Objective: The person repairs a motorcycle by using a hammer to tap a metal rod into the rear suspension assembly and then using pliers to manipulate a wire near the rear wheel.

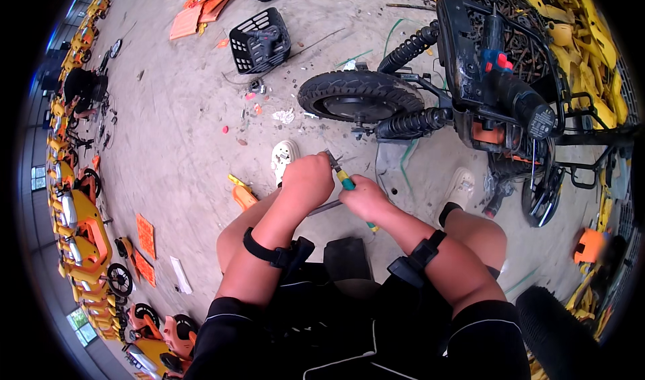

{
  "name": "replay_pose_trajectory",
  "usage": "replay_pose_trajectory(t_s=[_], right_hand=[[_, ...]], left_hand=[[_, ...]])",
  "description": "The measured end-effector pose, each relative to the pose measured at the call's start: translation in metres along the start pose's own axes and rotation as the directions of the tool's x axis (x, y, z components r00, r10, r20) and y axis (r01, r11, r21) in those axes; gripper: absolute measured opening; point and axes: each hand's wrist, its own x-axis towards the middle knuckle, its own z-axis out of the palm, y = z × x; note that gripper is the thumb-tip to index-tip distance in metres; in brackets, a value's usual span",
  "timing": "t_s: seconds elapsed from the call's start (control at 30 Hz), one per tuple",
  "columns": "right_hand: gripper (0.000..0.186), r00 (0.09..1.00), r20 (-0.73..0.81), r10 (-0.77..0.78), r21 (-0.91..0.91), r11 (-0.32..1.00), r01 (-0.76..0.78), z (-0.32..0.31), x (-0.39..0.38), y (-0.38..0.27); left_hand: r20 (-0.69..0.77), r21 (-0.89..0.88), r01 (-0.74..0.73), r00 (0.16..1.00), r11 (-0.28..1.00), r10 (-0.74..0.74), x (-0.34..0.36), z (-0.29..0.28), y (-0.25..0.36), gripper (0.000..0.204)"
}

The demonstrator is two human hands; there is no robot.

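My right hand (pixel 365 197) is wrapped around pliers (pixel 345 179) with green and yellow handles. Their metal jaws point up toward my left hand (pixel 308 178), which is closed beside them; whatever its fingers hold is hidden. Below the hands a dark rod-like piece (pixel 326 207) shows, and I cannot tell whether either hand touches it. Just beyond stands a partly stripped electric scooter, its black rear wheel (pixel 359 96) nearest the hands, with a coil-spring shock absorber (pixel 411 47) on the far side and another (pixel 415 122) on the near side.
A cordless drill (pixel 521 101) rests on the scooter's frame. A black basket (pixel 261 42) lies ahead, with orange panels (pixel 208 4) beyond it. Yellow body parts (pixel 588 51) are heaped at the right. Yellow scooters (pixel 84 242) line the left, where another person (pixel 82 88) works.
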Motion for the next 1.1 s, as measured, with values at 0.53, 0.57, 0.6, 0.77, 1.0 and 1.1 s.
replay_pose_trajectory(t_s=[0.53, 0.57, 0.6, 0.77, 1.0, 1.1], right_hand=[[0.04, 0.991, -0.003, 0.134, -0.359, 0.925, -0.126, -0.038, -0.008, 0.027], [0.039, 0.992, -0.016, 0.124, -0.353, 0.928, -0.122, -0.045, -0.011, 0.018], [0.038, 0.994, -0.046, 0.102, -0.358, 0.927, -0.111, -0.052, -0.012, 0.01], [0.035, 0.966, -0.24, -0.096, -0.286, 0.958, 0.024, -0.089, -0.009, -0.018], [0.027, 0.933, -0.287, -0.218, 0.008, 0.973, 0.23, -0.107, 0.028, -0.043], [0.026, 0.966, -0.177, -0.19, 0.341, 0.909, 0.241, -0.113, 0.047, -0.053]], left_hand=[[-0.121, -0.169, 0.077, 0.988, 0.983, -0.098, 0.004, -0.022, 0.004, 0.02], [-0.118, -0.172, 0.083, 0.987, 0.982, -0.104, 0.007, -0.02, 0.005, 0.02], [-0.112, -0.176, 0.088, 0.988, 0.981, -0.108, 0.009, -0.018, 0.005, 0.021], [-0.103, -0.204, 0.037, 0.993, 0.978, -0.059, 0.017, -0.011, 0.002, 0.022], [-0.116, -0.247, -0.059, 0.993, 0.967, 0.031, 0.029, -0.007, 0.015, 0.023], [-0.11, -0.234, -0.066, 0.993, 0.97, 0.041, 0.037, -0.004, 0.021, 0.022]])
